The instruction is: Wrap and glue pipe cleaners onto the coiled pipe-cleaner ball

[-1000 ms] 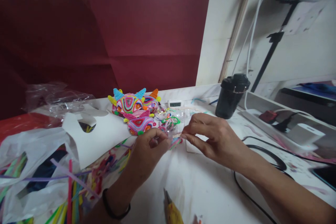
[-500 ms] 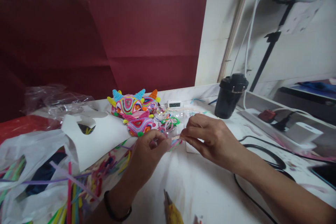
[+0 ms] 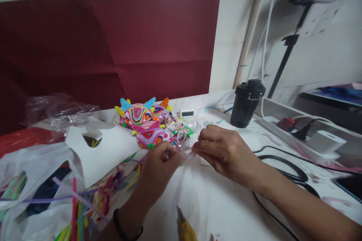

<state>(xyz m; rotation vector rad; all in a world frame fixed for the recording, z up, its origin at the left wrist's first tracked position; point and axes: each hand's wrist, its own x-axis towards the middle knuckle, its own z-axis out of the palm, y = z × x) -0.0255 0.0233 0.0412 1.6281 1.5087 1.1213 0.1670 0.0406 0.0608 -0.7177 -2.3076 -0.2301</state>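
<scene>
My left hand (image 3: 161, 167) is closed, thumb pressed against the forefinger. Opposite it, my right hand (image 3: 226, 152) pinches too, its fingertips slightly apart from the left ones. Between them runs a short pale pink pipe cleaner (image 3: 187, 151), mostly hidden by the fingers. Just behind the hands lie colourful horned animal heads made of coiled pipe cleaners, one with blue horns (image 3: 138, 114) and one with pink horns (image 3: 149, 136). A tangle of pipe-cleaner loops (image 3: 182, 132) sits beside them. Below the hands, a pointed tool with a yellow handle (image 3: 188, 231) lies on the table.
Loose pipe cleaners (image 3: 75, 205) and a white plastic bag (image 3: 42, 158) cover the left side, near a white sheet with a hole (image 3: 110, 154). A small digital display (image 3: 187, 113) and a black cup (image 3: 247, 103) stand behind. Black cable (image 3: 285, 167) coils at right.
My right fingertips have shifted slightly left, closer to my left hand, so less of the pipe cleaner shows between them. The whole view has moved a little.
</scene>
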